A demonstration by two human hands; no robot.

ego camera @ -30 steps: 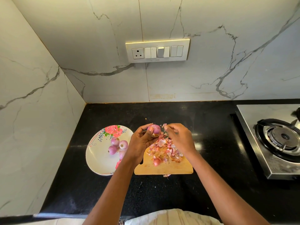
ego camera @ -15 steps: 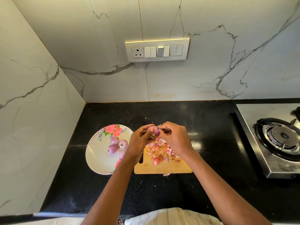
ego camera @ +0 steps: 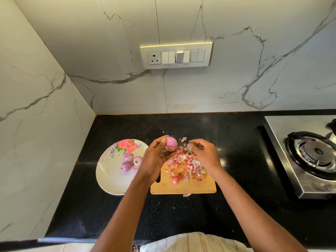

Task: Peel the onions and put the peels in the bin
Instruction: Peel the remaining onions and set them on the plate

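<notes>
The left hand (ego camera: 154, 160) curls its fingers around a small purple onion (ego camera: 171, 144), holding it above the far left corner of the wooden cutting board (ego camera: 183, 186), while the right hand (ego camera: 204, 155) pinches a pale piece of peel (ego camera: 190, 146) just beside it. A heap of onion peels (ego camera: 185, 167) and one unpeeled onion (ego camera: 175, 180) lie on the board. Peeled onions (ego camera: 130, 161) sit on the floral plate (ego camera: 111, 177) to the left, on the black countertop (ego camera: 236, 142).
</notes>
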